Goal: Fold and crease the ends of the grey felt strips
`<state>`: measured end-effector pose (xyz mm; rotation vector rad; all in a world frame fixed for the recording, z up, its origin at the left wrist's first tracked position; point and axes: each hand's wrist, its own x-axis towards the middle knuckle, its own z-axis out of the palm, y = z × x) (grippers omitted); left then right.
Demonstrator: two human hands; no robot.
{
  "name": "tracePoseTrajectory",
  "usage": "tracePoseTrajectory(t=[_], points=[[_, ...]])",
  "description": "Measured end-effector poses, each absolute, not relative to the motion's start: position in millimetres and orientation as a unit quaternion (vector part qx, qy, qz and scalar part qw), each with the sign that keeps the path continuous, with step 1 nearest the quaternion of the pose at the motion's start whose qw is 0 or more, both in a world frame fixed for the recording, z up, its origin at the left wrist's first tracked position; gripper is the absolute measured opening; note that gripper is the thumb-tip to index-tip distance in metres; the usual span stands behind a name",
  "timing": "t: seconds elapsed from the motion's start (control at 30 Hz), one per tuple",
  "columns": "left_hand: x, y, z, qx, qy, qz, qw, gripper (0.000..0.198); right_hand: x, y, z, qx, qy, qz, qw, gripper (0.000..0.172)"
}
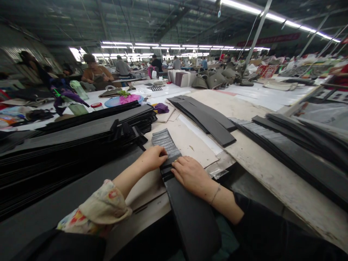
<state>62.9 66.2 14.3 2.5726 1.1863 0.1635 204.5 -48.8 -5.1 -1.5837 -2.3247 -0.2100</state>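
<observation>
A stack of long dark grey panels (pixel 191 214) runs from my lap up onto the table, its fanned far ends (pixel 164 141) greyish and shiny. Across the top panel lies a short black strip (pixel 166 167). My left hand (pixel 153 157) is closed, thumb and forefinger pinched at the left side of the panels, close to that strip. From the right, my right hand (pixel 190 174) rests over the panels with bent fingers together, fingertips at the strip's right part. What sits between the fingertips is mostly hidden.
High piles of dark panels (pixel 67 141) fill the left, with short black strips (pixel 127 134) on top. More panels (pixel 203 117) lie ahead, and fanned stacks (pixel 293 152) stand at right. Farther back are a green bottle (pixel 78 90), a blue tray (pixel 110 102) and a seated person (pixel 97 74).
</observation>
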Motion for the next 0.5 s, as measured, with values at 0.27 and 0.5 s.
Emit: tracePoseTrajectory(t=[0.27,0.5], points=[[79,83,26,0.874,0.442,-0.038,0.2,0.025,206,-49,-7,-0.552,-0.812,-0.066,0.178,0.024],[84,84,32,0.887,0.402,-0.065,0.219,0.029,208,-49,-9,-0.55,-0.81,-0.059,0.192,0.024]])
